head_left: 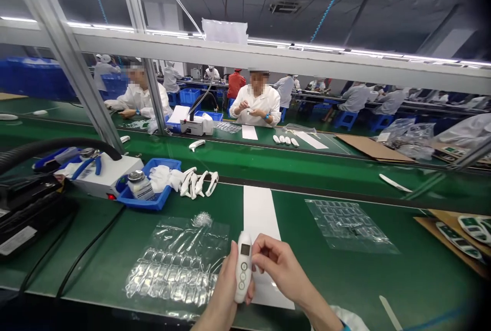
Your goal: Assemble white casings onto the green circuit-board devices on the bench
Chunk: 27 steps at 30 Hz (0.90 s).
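Left hand [226, 280] gripping white handheld device [243, 266] upright; right hand [278, 264] fingers pinching its upper side. Clear blister tray [172, 264] lying just left of fingers, white paper strip [261, 218] lying beneath and beyond.

Blue tray [151, 200] with white cloth [163, 177] seen left; white shells [197, 182] piled beside it; clear blister sheet [347, 223] laid right.

The slim white plastic handheld device [243, 267] sits between the left hand [224, 285] and the right hand [278, 264], over the long white paper strip [259, 213] on the green table [383, 274]. A clear plastic blister tray [176, 264] lies to the left. Behind it stands a blue plastic bin [153, 200], with a pile of white curved plastic shells [197, 182] just to its right. Another clear plastic tray [347, 223] lies to the right.
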Tool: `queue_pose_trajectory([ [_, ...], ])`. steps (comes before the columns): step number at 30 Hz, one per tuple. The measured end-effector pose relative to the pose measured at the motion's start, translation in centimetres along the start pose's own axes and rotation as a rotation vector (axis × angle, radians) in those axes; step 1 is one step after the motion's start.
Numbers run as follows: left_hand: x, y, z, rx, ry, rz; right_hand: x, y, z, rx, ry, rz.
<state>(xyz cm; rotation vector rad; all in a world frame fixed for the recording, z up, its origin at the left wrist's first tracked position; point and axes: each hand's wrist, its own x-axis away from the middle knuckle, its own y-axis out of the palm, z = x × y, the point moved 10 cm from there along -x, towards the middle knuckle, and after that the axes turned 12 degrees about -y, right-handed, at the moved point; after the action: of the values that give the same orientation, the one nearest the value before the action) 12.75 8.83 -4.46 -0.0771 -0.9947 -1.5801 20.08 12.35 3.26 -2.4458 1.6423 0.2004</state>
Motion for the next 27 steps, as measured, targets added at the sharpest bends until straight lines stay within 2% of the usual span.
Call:
queue_pose_trajectory([
  [5, 0.6, -0.7, -0.1, 0.001, 0.026, -0.002, 0.2, 1.4, -0.3, 0.116, -0.044, 0.023],
  [12, 1.0, -1.4, 0.0, -0.027, 0.023, 0.020, -0.7, 2.2, 0.6, 0.067, -0.019, 0.011],
  [21, 1.3, -1.7, 0.0, -0.006, 0.005, 0.057, -0.6, 2.3, 1.1, 0.021, 0.013, 0.027],
  [27, 1.5, -1.9, -0.1, -0.021, 0.004, 0.087, -0.5, 2.4, 0.8, 0.089, -0.010, 0.026],
])
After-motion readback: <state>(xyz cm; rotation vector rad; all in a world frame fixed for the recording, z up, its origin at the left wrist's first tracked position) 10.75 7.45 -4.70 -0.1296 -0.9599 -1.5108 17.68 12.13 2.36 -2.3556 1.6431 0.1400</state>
